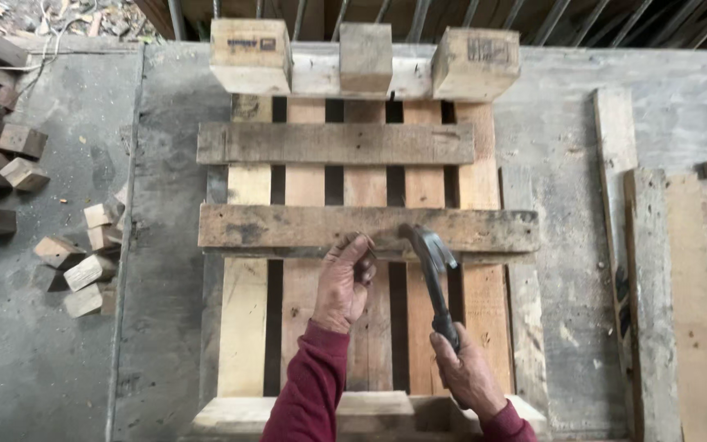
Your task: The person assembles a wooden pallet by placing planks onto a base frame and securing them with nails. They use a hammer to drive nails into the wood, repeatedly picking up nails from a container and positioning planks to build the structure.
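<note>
The right hand (468, 372) was clenched around the handle of a hammer (434, 262), its dark head resting against the lower cross board (288, 227) of a wooden pallet (243, 327). The left hand (344, 282) pinched its fingertips together at that board's near edge; whatever it held was too small to see. The pallet lay mid-counter (566, 327), loose planks (673, 311) along the right edge, wood blocks (83, 262) on the floor to the left.

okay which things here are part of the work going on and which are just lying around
In use: left hand at the weathered cross board; right hand holding the hammer; pallet.

Lying about: small wood blocks; loose planks.
</note>
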